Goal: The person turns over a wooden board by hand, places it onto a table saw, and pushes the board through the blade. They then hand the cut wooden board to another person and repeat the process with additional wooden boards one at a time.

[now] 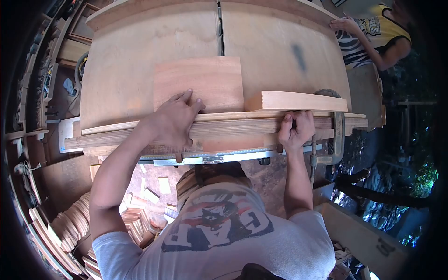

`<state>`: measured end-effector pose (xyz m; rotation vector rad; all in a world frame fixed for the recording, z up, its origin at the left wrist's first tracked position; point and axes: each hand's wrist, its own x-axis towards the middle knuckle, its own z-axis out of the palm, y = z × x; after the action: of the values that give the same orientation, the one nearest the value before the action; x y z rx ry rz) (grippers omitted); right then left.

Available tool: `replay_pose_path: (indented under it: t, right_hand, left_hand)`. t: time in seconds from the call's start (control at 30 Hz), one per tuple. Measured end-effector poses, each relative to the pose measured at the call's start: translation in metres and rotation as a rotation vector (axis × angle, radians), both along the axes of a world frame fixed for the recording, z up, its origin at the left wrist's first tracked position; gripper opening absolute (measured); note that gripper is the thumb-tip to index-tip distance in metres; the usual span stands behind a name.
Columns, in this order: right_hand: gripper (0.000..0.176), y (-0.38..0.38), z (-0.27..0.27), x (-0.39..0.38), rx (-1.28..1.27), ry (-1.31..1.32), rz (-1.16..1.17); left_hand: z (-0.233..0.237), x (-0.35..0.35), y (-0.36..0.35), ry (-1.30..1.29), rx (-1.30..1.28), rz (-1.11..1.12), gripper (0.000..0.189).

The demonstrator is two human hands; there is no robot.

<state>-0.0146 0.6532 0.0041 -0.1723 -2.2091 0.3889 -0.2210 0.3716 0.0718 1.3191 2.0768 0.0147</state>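
My left hand (179, 116) has its fingers spread over the near edge of a thin rectangular wooden board (200, 79), which lies flat on the workbench (121, 74). The heel and thumb of that hand reach over the bench's front edge. My right hand (297, 127) is closed, with curled fingers at the front edge strip (242, 126). Whatever those fingers hold, if anything, is hidden. Just beyond the knuckles is a thick wooden block (303, 101). To the right, a metal clamp (338, 140) grips at the block's end and the bench edge.
A metal ruler-like rail (214, 159) runs below the front edge. Another person (373, 37) stands at the far right corner, one hand on the bench. Stacked wood pieces (70, 219) and offcuts (163, 185) lie lower left. A long ledge (154, 10) borders the far side.
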Motion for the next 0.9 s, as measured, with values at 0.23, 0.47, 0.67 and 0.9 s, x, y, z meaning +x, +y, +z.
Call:
replay_pose_path:
  t: [0.23, 0.47, 0.67, 0.9]
  right_hand:
    - [0.003, 0.019, -0.004, -0.04, 0.057, 0.018, 0.017]
    - [0.006, 0.035, -0.004, -0.086, 0.079, 0.06, -0.033]
    - [0.008, 0.055, -0.01, -0.126, 0.131, 0.118, -0.053]
    - [0.007, 0.078, -0.014, -0.179, 0.134, 0.133, -0.112]
  left_hand:
    - [0.001, -0.038, 0.016, 0.004, 0.01, -0.007, 0.09]
    - [-0.009, -0.08, 0.031, 0.025, 0.058, 0.043, 0.088]
    - [0.0, -0.116, 0.054, -0.023, 0.021, 0.062, 0.087]
    - [-0.008, -0.164, 0.07, -0.128, 0.082, 0.192, 0.088]
